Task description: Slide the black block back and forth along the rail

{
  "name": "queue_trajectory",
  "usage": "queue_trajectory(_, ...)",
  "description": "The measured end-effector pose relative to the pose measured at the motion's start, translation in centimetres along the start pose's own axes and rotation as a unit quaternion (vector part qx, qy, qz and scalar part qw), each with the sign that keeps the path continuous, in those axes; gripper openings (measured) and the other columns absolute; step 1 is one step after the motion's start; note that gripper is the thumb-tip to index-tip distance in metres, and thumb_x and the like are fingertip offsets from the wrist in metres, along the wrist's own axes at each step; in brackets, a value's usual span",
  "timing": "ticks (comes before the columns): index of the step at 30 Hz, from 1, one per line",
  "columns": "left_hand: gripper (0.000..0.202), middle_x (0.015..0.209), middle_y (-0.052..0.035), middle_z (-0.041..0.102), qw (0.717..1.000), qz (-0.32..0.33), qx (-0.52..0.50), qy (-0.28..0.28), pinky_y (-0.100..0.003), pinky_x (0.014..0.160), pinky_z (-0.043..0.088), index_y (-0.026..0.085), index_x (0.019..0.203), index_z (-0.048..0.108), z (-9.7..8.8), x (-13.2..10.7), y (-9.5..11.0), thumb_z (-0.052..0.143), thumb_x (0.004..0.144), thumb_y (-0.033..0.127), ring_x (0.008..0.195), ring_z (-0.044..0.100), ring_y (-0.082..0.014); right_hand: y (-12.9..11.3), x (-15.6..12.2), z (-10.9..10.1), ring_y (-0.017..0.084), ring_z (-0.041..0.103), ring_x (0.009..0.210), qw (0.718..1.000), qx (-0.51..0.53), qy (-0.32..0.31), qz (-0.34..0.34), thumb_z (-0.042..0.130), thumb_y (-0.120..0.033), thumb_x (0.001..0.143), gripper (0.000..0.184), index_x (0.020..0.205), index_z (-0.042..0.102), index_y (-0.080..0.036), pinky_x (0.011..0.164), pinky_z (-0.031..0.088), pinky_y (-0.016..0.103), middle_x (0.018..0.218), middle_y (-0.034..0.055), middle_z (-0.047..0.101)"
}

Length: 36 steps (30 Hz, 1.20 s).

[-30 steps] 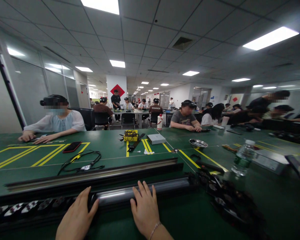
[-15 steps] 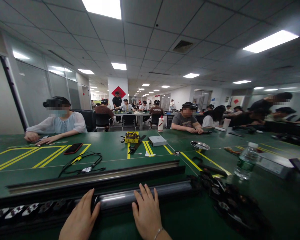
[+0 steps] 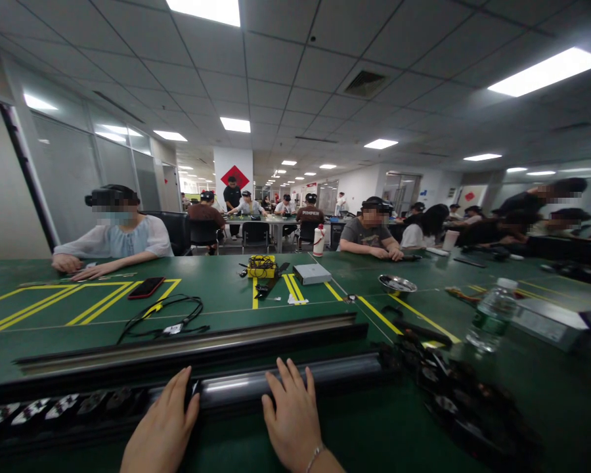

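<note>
A long dark bar with a smooth, shiny cover [image 3: 342, 369] lies across the green table in front of me. My right hand [image 3: 293, 417] rests on this cover with its fingers stretched out. Farther left, my left hand [image 3: 161, 420] lies over the bar at the cover's end, fingers extended and thumb apart. A small black edge shows between that thumb and forefinger; what it belongs to I cannot make out. Along the bar's left part sits a row of black pieces with pale, shiny tops [image 3: 64, 407]. My palms hide the bar beneath them.
Behind the bar lies a long metal channel [image 3: 187, 343]. A black cable [image 3: 197, 309], red-edged phone [image 3: 146, 288], grey box [image 3: 312, 273] and metal bowl [image 3: 398, 284] are farther back. At right stand a water bottle [image 3: 492, 315] and dark parts [image 3: 453, 401]. People sit around the table.
The view has shifted slightly, so the hands and table appear a little farther right. Both hands stay on the bar in much the same pose.
</note>
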<state>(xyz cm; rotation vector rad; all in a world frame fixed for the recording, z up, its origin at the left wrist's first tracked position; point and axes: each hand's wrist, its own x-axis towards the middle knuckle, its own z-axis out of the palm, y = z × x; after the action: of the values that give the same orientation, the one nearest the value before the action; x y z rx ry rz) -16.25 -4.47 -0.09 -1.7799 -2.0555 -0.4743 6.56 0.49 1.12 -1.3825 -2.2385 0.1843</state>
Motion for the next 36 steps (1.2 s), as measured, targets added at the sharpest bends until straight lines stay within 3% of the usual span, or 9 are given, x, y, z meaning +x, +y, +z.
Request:
queue_trajectory(4,0.053,0.126,-0.0108,0.051,0.999,-0.021,-0.030,-0.013,-0.033,0.096,0.040,0.009,0.123,0.043,-0.4,0.2,0.4,0.025,0.080,0.034,0.112,0.050,-0.0183,0.0,0.0,0.2,0.020,0.027,0.127,1.000,0.010,0.011,-0.002,0.031,-0.043,0.087,0.037,0.117,0.051,-0.033,0.105,0.006,0.048,0.135,-0.0003,0.039)
queue_trajectory(13,0.050,0.124,-0.0082,0.053,0.998,-0.018,-0.049,0.021,-0.032,0.095,0.040,0.012,0.122,0.043,0.2,0.3,0.3,0.029,0.079,0.033,0.109,0.052,-0.0171,-0.3,0.0,0.2,0.019,0.026,0.127,0.999,0.021,0.010,-0.022,0.031,-0.043,0.088,0.038,0.119,0.050,-0.031,0.105,0.003,0.046,0.135,0.0004,0.038)
queue_trajectory(18,0.058,0.128,-0.0138,0.048,0.997,-0.055,-0.049,-0.002,-0.031,0.093,0.040,0.005,0.130,0.029,0.4,0.0,0.2,0.024,0.082,0.038,0.107,0.054,-0.0174,-0.4,0.0,0.1,0.019,0.025,0.127,1.000,0.017,0.001,-0.026,0.032,-0.041,0.087,0.037,0.119,0.049,-0.032,0.105,0.002,0.046,0.136,-0.0006,0.038)
queue_trajectory(21,0.069,0.130,-0.0170,0.045,0.993,-0.112,0.006,0.021,-0.043,0.101,0.030,0.001,0.131,0.028,0.4,-0.2,-0.1,0.028,0.078,0.046,0.123,0.037,-0.0255,-0.4,0.1,-0.1,0.019,0.024,0.128,0.999,0.008,-0.009,-0.032,0.034,-0.039,0.086,0.037,0.120,0.048,-0.031,0.105,0.001,0.045,0.136,-0.0007,0.037)
queue_trajectory(24,0.068,0.134,-0.0130,0.041,0.992,-0.111,0.034,-0.038,-0.045,0.103,0.025,0.006,0.126,0.040,-0.1,-0.2,-0.3,0.029,0.076,0.051,0.129,0.026,-0.0278,-0.4,0.1,-0.2,0.019,0.024,0.128,0.999,-0.008,-0.018,-0.033,0.034,-0.038,0.086,0.037,0.120,0.048,-0.031,0.104,0.002,0.045,0.137,-0.0003,0.036)
queue_trajectory(27,0.060,0.136,-0.0075,0.038,0.991,-0.080,0.040,-0.096,-0.046,0.103,0.023,0.015,0.125,0.043,-0.9,-0.2,-0.3,0.025,0.079,0.049,0.128,0.028,-0.0249,-0.3,0.1,-0.2,0.019,0.025,0.127,0.999,-0.021,-0.018,-0.035,0.034,-0.038,0.086,0.037,0.119,0.049,-0.031,0.104,0.003,0.045,0.137,-0.0005,0.036)
queue_trajectory(36,0.059,0.140,-0.0053,0.032,0.987,-0.073,0.032,-0.138,-0.045,0.103,0.022,0.021,0.129,0.037,-1.5,0.0,-0.2,0.022,0.081,0.051,0.129,0.026,-0.0231,-0.1,0.1,0.1,0.019,0.025,0.127,0.999,-0.022,-0.005,-0.043,0.032,-0.038,0.087,0.037,0.119,0.048,-0.031,0.104,0.003,0.046,0.136,-0.0010,0.037)
